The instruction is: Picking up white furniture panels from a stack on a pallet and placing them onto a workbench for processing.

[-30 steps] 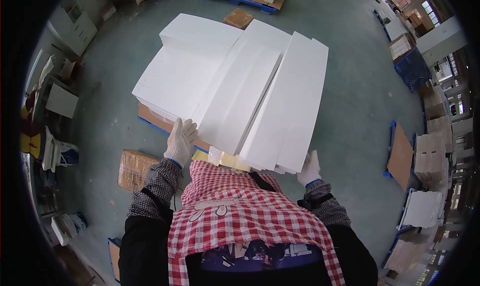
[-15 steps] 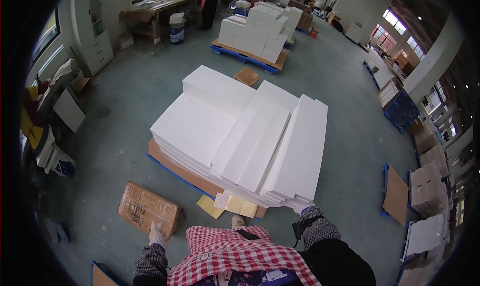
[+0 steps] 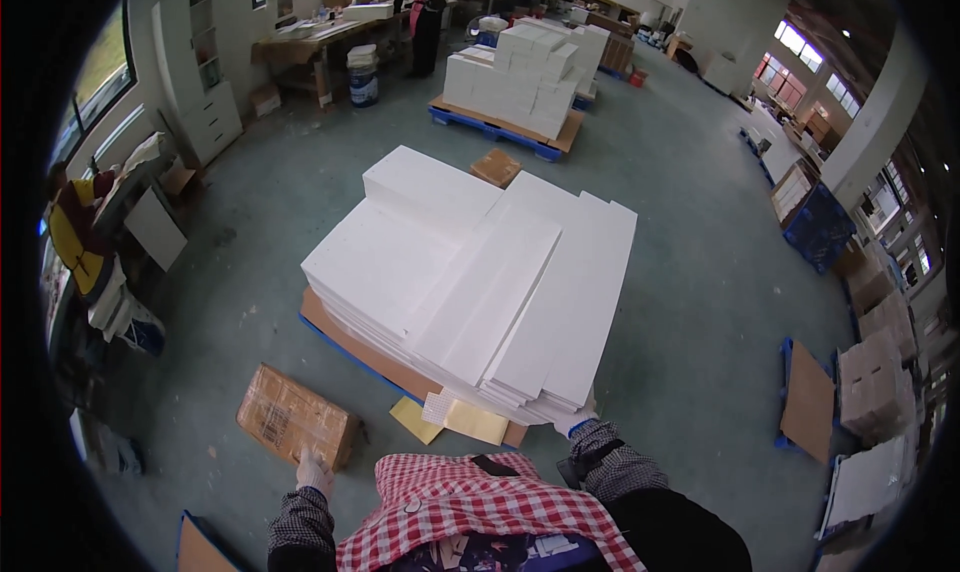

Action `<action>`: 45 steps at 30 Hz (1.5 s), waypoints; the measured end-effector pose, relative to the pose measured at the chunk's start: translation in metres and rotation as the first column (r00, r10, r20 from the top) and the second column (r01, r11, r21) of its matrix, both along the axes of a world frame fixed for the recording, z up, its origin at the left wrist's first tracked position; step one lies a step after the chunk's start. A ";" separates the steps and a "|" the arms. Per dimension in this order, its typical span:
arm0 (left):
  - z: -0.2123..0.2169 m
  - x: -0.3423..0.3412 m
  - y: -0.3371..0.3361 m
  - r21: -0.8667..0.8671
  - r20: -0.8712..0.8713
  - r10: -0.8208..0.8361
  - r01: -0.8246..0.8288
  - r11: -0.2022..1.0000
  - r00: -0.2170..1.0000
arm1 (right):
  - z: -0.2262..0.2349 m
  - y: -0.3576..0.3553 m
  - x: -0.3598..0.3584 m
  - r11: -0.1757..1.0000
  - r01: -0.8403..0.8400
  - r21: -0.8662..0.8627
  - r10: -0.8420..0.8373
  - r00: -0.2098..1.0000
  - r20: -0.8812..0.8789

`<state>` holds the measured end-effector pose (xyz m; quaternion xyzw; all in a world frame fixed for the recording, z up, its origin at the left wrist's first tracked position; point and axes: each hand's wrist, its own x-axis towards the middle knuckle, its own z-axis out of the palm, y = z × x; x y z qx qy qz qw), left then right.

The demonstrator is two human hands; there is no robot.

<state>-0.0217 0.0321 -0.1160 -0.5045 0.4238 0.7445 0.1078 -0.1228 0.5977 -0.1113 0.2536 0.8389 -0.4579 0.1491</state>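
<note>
My left hand (image 3: 314, 471), in a white glove, is closed on the near edge of a brown taped cardboard box (image 3: 296, 418) at the lower left. My right hand (image 3: 580, 420), gloved as well, lies against the near right corner of a large stack of white boards (image 3: 480, 282). Its fingers are partly hidden by the board edges and appear closed round them. The rightmost long white board (image 3: 570, 302) lies slanted over its neighbours. Under the stack is a brown sheet (image 3: 375, 349) on a blue pallet. Yellow sheets (image 3: 478, 421) lie at its near edge.
Behind the stack another cardboard box (image 3: 495, 167) rests on the floor. Farther back, white blocks (image 3: 510, 77) fill a second pallet. A person (image 3: 420, 22) stands by a workbench (image 3: 330, 34). Pallets and stacked cartons (image 3: 875, 387) line the right side; a white cabinet (image 3: 205, 112) stands left.
The right-hand white boards have shifted left with my right hand, and the gaps between them have narrowed. My left hand stays on the cardboard box. The view has moved slightly.
</note>
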 end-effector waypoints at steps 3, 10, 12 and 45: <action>0.011 -0.001 0.031 -0.083 0.051 0.091 -0.087 0.993 0.995 | 0.016 -0.005 0.004 0.936 -0.228 0.269 0.252 0.966 -0.057; 0.026 0.050 0.067 -0.125 0.019 0.047 -0.044 0.991 0.999 | 0.001 0.066 0.012 0.594 0.382 -0.708 0.002 0.879 0.476; 0.007 0.085 0.067 -0.080 0.085 0.070 -0.063 0.995 0.994 | -0.008 0.075 0.025 0.781 0.089 -0.619 0.298 0.817 0.494; -0.009 0.616 0.019 -0.271 0.691 0.455 -0.382 0.883 0.562 | -0.019 -0.649 0.160 -0.568 -0.822 -0.046 0.656 -0.485 0.579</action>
